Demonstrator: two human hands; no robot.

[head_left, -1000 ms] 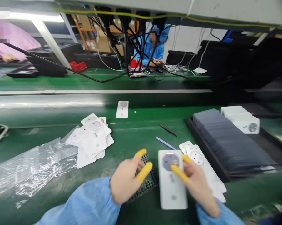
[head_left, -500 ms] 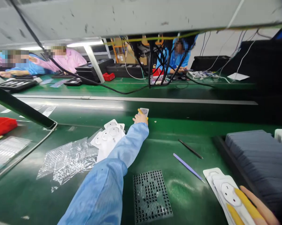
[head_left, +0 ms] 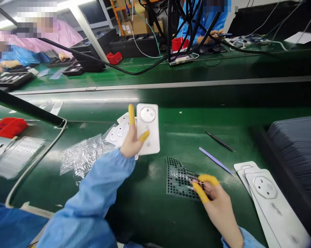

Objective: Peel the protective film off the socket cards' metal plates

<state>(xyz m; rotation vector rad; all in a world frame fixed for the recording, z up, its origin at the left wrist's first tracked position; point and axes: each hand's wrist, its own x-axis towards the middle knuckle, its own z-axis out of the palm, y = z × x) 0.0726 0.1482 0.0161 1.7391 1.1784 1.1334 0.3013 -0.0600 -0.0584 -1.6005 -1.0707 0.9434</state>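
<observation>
My left hand (head_left: 132, 139), with yellow finger covers, holds a white panel (head_left: 152, 137) upright, its round ringed cutout near the top. The thumb lies across the panel's face. My right hand (head_left: 214, 193), also in yellow finger covers, pinches the right edge of a clear sheet of black dots (head_left: 179, 177), and the sheet bends up from the table. More white panels (head_left: 265, 187) are stacked at the right. Another pile of white panels (head_left: 114, 134) lies behind my left hand, beside crinkled clear bags (head_left: 85, 155).
Purple tweezers (head_left: 214, 160) and black tweezers (head_left: 219, 141) lie right of centre. A black tray of grey sheets (head_left: 297, 148) stands at the far right. A red bin (head_left: 9, 127) and a dark slanted post (head_left: 28, 106) are at the left. People work across the bench.
My left hand has come nearer, raising a white panel. My right hand has left the panel stack and taken hold of the dotted sheet, lifting its edge. The view has tilted down.
</observation>
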